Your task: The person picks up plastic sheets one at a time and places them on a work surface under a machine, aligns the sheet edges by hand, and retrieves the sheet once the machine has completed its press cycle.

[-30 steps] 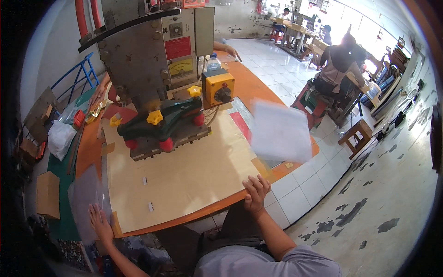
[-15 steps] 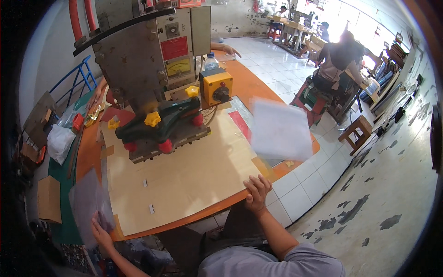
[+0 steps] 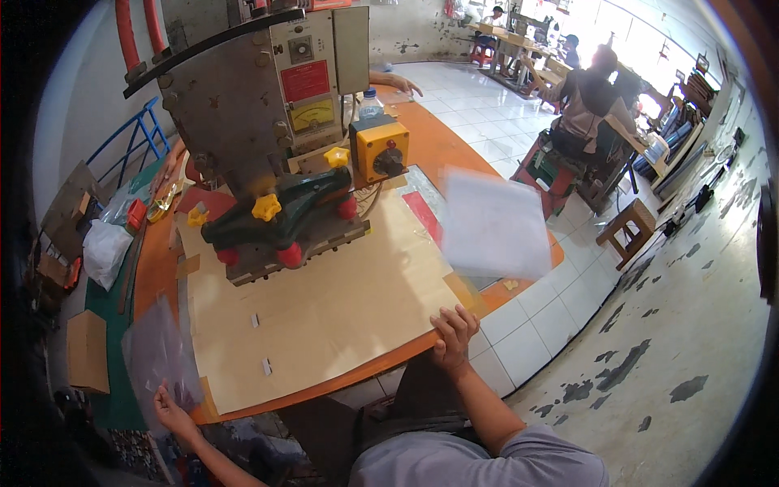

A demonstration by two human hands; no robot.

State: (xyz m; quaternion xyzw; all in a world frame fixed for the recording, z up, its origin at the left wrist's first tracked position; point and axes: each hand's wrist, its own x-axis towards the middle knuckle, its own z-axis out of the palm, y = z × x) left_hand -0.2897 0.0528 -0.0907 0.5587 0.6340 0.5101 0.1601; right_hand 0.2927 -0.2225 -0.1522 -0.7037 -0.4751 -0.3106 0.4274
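Observation:
At the near left, a stack of clear, greyish plastic sheets [image 3: 162,345] overhangs the table's corner. My left hand [image 3: 174,412] is at its near end, fingers curled and seeming to pinch a sheet. My right hand [image 3: 454,331] has its fingers bent over the table's near right edge, beside the corner of a tan board [image 3: 324,325]. Two small metallic pieces lie on that board, one of them a short clip-like strip [image 3: 266,367]. Over the board's far part stands a heavy press [image 3: 235,105] with a green arm, yellow knobs and red feet.
A stack of whitish translucent sheets [image 3: 495,227] hangs past the table's right side. A yellow control box [image 3: 383,152] sits by the press. Another person's hand [image 3: 398,83] shows behind it. To the left is a cardboard box [image 3: 87,351]; a brown stool [image 3: 626,233] stands at right.
My left hand's fingers have curled more and drawn slightly back toward me at the plastic sheets. My right hand stays at the table edge. In the background, a seated person's posture has shifted.

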